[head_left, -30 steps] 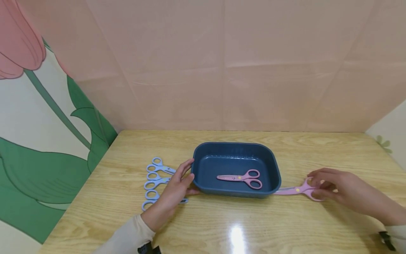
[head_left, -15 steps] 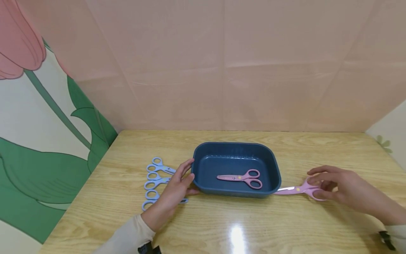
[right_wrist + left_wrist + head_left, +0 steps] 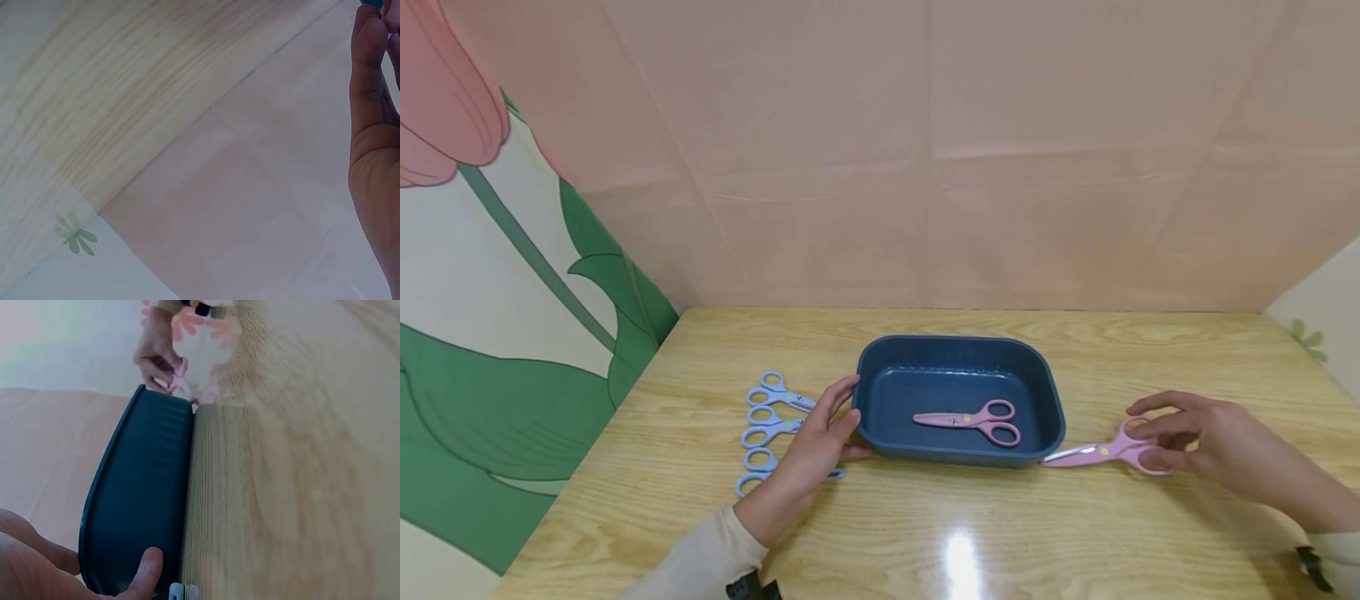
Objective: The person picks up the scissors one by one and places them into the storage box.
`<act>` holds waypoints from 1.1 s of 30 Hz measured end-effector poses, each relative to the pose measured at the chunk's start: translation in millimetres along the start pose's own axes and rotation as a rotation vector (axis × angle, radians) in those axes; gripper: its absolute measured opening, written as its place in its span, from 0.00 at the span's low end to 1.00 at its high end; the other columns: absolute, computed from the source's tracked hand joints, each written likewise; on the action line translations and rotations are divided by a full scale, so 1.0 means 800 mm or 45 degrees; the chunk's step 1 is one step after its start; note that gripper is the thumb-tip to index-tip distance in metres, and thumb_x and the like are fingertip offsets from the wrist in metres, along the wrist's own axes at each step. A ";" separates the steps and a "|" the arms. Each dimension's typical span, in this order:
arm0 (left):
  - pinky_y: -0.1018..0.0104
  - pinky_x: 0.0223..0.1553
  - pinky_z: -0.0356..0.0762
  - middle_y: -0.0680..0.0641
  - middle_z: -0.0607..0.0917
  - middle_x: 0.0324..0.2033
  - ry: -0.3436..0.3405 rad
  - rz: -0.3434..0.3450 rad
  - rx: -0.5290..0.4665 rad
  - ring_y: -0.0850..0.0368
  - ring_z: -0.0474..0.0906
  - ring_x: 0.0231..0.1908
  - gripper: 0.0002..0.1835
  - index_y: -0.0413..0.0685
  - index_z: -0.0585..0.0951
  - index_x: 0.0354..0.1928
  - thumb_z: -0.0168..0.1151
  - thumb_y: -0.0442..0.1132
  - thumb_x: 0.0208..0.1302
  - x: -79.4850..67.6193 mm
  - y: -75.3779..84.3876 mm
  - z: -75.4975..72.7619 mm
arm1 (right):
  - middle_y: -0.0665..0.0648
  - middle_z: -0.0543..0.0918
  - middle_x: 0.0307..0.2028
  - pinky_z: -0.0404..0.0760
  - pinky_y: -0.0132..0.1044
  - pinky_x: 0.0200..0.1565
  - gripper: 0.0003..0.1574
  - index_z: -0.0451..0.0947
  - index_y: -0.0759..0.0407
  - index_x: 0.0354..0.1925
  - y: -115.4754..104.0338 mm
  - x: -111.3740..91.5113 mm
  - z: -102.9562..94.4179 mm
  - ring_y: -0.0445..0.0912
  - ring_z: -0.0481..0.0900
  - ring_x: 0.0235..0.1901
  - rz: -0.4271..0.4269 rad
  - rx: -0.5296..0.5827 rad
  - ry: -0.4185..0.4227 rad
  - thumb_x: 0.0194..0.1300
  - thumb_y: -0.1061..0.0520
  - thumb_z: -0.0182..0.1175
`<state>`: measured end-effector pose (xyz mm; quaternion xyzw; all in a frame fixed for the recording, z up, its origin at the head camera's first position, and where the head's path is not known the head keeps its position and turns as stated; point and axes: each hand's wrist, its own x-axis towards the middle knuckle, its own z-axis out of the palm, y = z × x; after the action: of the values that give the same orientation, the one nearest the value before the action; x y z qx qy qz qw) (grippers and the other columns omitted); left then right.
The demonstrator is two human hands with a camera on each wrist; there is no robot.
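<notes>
My left hand [image 3: 820, 437] grips the left end of a dark blue rectangular bin [image 3: 951, 457], with the thumb [image 3: 145, 572] against its outer wall in the left wrist view. Inside the bin lies a pair of pink scissors [image 3: 966, 420], handles to the right. To the bin's right, my right hand [image 3: 1198, 433] pinches a second pair of pink scissors [image 3: 1097, 452] by its handle loops. Its blades point left, with the tip right at the bin's front right corner. In the right wrist view only part of this hand [image 3: 375, 144] shows, at the right edge.
Three pairs of blue scissors [image 3: 764, 427] lie in a column left of the bin, partly hidden behind my left hand and forearm. All stand on a wood-grain table [image 3: 925, 533]. A pink sheet [image 3: 925, 167] rises behind the table's back edge.
The tip of the held pink scissors has swung slightly toward me and now shows in front of the bin's corner. My left hand and the bin have stayed still.
</notes>
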<state>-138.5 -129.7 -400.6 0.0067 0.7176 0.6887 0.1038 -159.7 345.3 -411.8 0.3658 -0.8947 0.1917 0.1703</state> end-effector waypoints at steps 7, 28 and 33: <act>0.54 0.44 0.86 0.42 0.58 0.76 0.001 0.004 -0.005 0.40 0.75 0.61 0.27 0.53 0.61 0.75 0.46 0.32 0.77 0.001 0.000 0.000 | 0.36 0.82 0.47 0.70 0.16 0.25 0.27 0.89 0.43 0.38 -0.002 0.000 -0.001 0.22 0.76 0.27 0.024 -0.016 -0.001 0.32 0.56 0.83; 0.54 0.45 0.86 0.43 0.58 0.77 -0.003 -0.009 -0.002 0.40 0.75 0.61 0.27 0.54 0.60 0.75 0.46 0.33 0.78 0.001 0.000 0.000 | 0.43 0.84 0.45 0.71 0.16 0.25 0.27 0.90 0.50 0.34 0.006 0.003 -0.002 0.22 0.75 0.27 -0.065 -0.092 0.101 0.27 0.57 0.83; 0.54 0.45 0.86 0.43 0.58 0.77 -0.003 -0.007 0.011 0.40 0.76 0.60 0.27 0.54 0.60 0.75 0.46 0.33 0.78 0.000 0.001 0.000 | 0.47 0.85 0.44 0.71 0.16 0.25 0.24 0.89 0.51 0.34 0.006 0.005 -0.003 0.23 0.76 0.26 -0.080 -0.131 0.123 0.30 0.54 0.82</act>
<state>-138.7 -129.4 -400.1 0.0058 0.7204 0.6853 0.1066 -165.3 346.9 -409.0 0.3746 -0.8822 0.1575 0.2377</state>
